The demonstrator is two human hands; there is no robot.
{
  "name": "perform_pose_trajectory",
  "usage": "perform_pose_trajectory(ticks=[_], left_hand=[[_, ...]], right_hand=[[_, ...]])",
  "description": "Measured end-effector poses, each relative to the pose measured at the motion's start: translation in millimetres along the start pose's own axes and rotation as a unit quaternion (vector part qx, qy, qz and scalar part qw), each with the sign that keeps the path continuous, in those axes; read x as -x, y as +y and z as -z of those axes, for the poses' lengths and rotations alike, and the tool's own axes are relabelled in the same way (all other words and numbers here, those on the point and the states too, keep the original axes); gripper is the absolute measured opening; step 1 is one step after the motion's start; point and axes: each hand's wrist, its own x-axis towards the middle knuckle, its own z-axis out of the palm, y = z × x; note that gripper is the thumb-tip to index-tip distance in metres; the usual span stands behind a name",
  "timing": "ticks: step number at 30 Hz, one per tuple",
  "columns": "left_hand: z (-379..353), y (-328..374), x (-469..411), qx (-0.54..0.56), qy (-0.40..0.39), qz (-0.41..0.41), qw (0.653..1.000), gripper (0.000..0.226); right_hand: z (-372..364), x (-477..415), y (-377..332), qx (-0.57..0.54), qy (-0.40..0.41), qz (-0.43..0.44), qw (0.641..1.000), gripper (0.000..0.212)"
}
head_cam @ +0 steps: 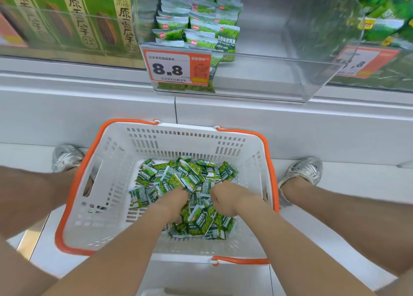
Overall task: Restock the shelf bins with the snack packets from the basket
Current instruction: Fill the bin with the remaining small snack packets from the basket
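Only the head view to go on here, so everything is placed off the basket [169,143], the white one with the orange rim sitting on the floor between my feet.

The snack packets [196,172] are heaped loose in the bottom of the basket, mostly toward its middle and right side. They're small green foil sachets. My guess is they're very light, a bit puffy and crinkly, with slick film that lets them slide over each other. One at a time would be slow, and a loose fistful will probably shed a few. I'd scoop from underneath and squeeze a bunch by the flat bodies, not by the sealed edges, and not too hard, since whatever's inside looks like it could crush.

My left hand [176,203] is pushed down into the near-middle of the pile. Its fingertips are buried under packets, so I honestly can't tell how open it is or whether it has hold of anything.

My right hand [225,200] is just beside it, toward the basket's right wall. The knuckles are up and the fingers curled tight under into the heap, bunched on some packets as far as I can see.

Above and beyond the basket's far wall is the clear shelf bin [279,76]. It has neat stacks on its left, behind the price tag [176,67], and its right side is bare, so there's plenty left to do.
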Motion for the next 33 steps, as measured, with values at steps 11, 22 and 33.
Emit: perform_pose_trajectory(ticks=[11,22,33], left_hand=[[97,19,21,0.193,0.090,-0.162,0.964,0.014],[127,24,52,0.653,0.238,-0.099,0.712,0.012],[148,50,73,0.527,0.506,-0.124,0.672,0.017]], right_hand=[[38,4,6,-0.378,0.173,0.076,0.906,0.023],[69,35,24,-0.664,0.185,0.047,0.723,0.020],[108,52,9,-0.524,0.336,0.089,0.777,0.019]])
